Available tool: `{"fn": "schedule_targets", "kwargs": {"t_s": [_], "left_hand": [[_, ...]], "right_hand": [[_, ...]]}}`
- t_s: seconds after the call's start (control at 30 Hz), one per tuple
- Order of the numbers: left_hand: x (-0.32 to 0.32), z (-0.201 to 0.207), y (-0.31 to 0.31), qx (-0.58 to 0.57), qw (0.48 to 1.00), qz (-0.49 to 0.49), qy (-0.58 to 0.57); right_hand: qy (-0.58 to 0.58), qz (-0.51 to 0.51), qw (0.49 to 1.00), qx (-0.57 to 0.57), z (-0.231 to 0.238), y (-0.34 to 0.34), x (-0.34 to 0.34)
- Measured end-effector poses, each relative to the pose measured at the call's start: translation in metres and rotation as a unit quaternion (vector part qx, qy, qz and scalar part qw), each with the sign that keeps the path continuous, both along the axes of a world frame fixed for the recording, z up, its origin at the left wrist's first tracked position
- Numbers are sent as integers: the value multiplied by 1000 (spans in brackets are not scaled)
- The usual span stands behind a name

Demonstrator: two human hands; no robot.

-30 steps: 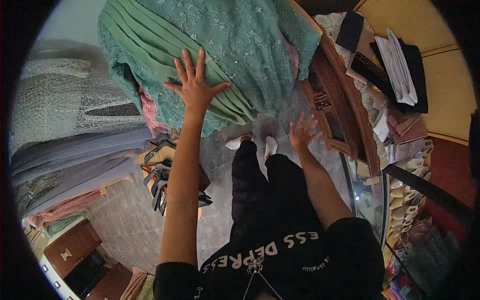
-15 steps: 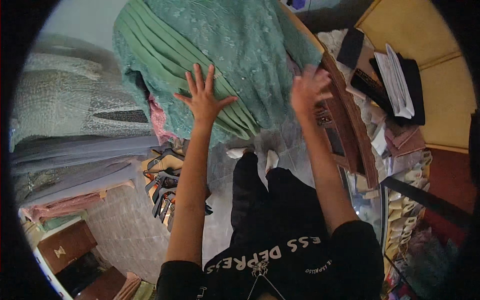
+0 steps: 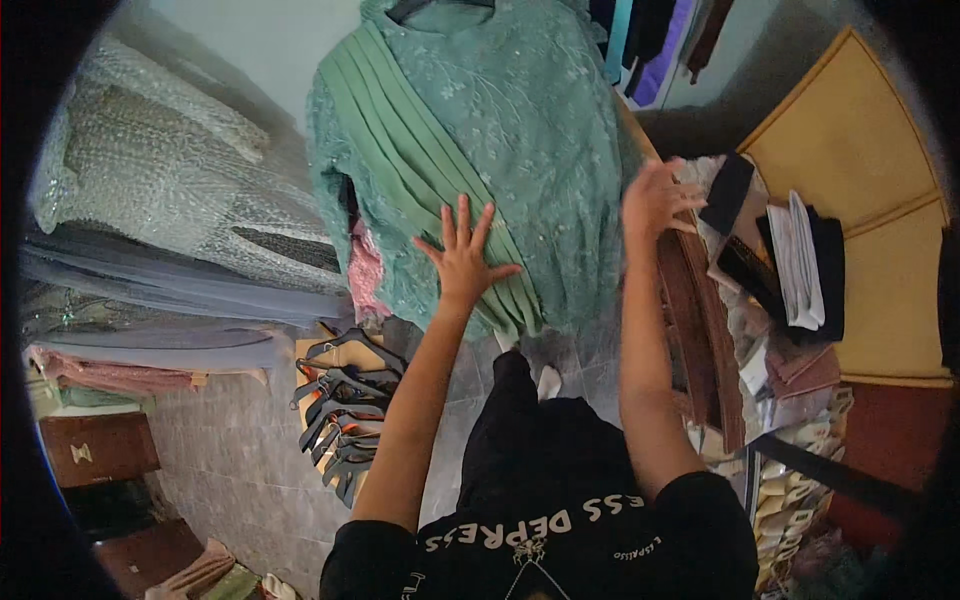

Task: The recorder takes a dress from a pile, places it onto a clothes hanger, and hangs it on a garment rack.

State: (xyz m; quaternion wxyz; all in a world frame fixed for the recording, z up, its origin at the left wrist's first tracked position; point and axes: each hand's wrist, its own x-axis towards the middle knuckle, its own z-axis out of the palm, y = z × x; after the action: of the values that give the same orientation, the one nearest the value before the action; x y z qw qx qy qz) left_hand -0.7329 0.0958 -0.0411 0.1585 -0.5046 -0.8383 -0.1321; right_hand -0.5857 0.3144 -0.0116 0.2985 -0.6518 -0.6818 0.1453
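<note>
A green lace dress [image 3: 540,120] hangs in front of me, its neckline on a dark hanger [image 3: 440,10]. Across its front runs a pleated light-green sash [image 3: 395,130], slanting from the upper left down to the lower middle. My left hand [image 3: 465,258] lies spread over the lower part of the sash, with nothing held. Right of the dress, my right hand [image 3: 655,205] is raised beside the wooden table's edge, fingers apart and slightly blurred; it grips nothing. Pink fabric [image 3: 366,275] shows behind the dress's left side.
Silver sequined gowns [image 3: 180,170] hang at left. Several black hangers [image 3: 345,410] lie on the floor. The brown wooden table [image 3: 712,340] at right bears folded white cloth [image 3: 797,265] and dark items. A yellow panel [image 3: 850,170] stands behind it; brown boxes [image 3: 100,448] are at lower left.
The view has shifted, bringing the dress's neckline and hanger into sight. My left hand stays spread on the sash. My right hand now appears farther right of the dress, fingers more clearly apart.
</note>
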Motion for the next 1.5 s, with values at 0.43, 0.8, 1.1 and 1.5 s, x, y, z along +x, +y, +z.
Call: {"fn": "schedule_targets", "kwargs": {"t_s": [0.43, 0.8, 1.1, 1.5], "left_hand": [[-4, -7, 6, 9, 1000, -16, -20], [-44, 18, -12, 4, 994, -106, 22], [-184, 75, 23, 27, 999, 2, 22], [-298, 128, 61, 184, 966, 172, 58]], "right_hand": [[84, 30, 991, 97, 19, 65, -40], [101, 117, 976, 151, 57, 52, -112], [-236, 345, 897, 146, 105, 18, -149], [-181, 171, 925, 287, 97, 91, -162]]}}
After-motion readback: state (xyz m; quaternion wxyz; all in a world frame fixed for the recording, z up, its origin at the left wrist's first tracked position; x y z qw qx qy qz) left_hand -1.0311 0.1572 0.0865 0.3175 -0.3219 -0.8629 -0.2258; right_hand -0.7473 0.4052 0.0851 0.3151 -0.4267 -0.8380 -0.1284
